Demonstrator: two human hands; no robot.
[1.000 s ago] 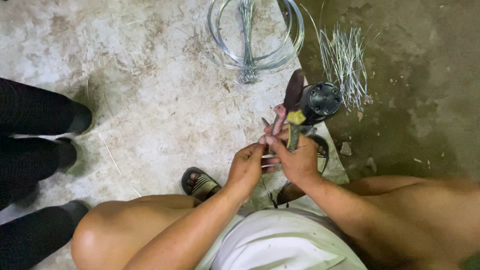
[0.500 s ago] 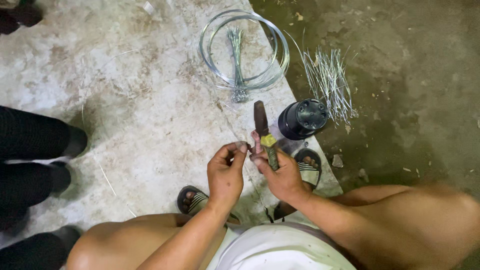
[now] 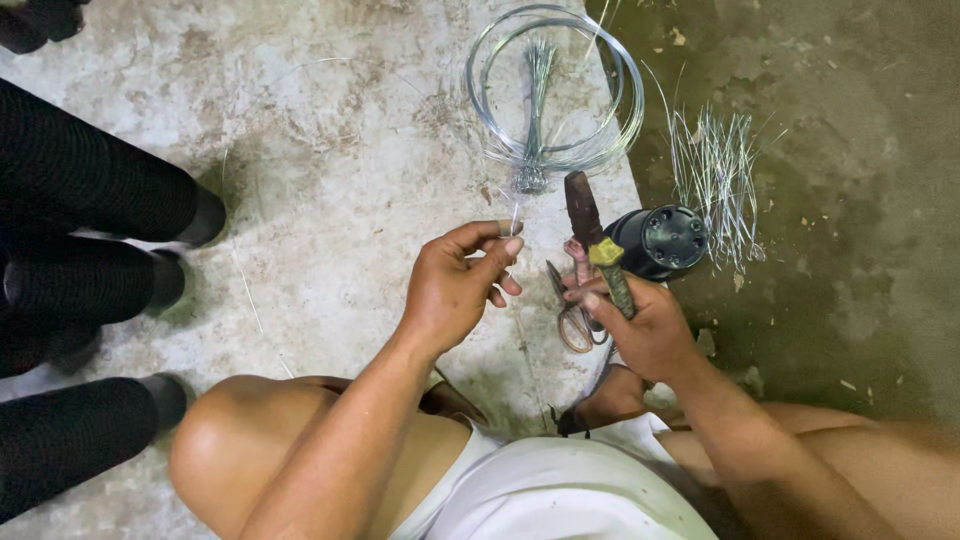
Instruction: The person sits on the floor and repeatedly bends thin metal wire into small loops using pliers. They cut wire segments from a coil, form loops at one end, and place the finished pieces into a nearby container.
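My left hand (image 3: 455,282) pinches a thin short piece of wire (image 3: 513,215) between thumb and forefinger, just below a twisted wire bundle (image 3: 535,120). My right hand (image 3: 645,325) grips a rusty pair of pliers (image 3: 592,235) by its green and yellow handles, jaws pointing away from me. A small pair of scissors (image 3: 572,315) lies on the floor between my hands. A black round can (image 3: 662,240) lies right beside the pliers.
A coil of silver wire (image 3: 555,85) rests on the pale concrete floor ahead. Several cut wire pieces (image 3: 715,180) lie on the dark ground to the right. Black-clad legs of people (image 3: 90,290) stand at the left. My bare knees are at the bottom.
My hands have moved apart: the left now holds a short wire away from the pliers, which stay in my right hand. The view has shifted slightly.
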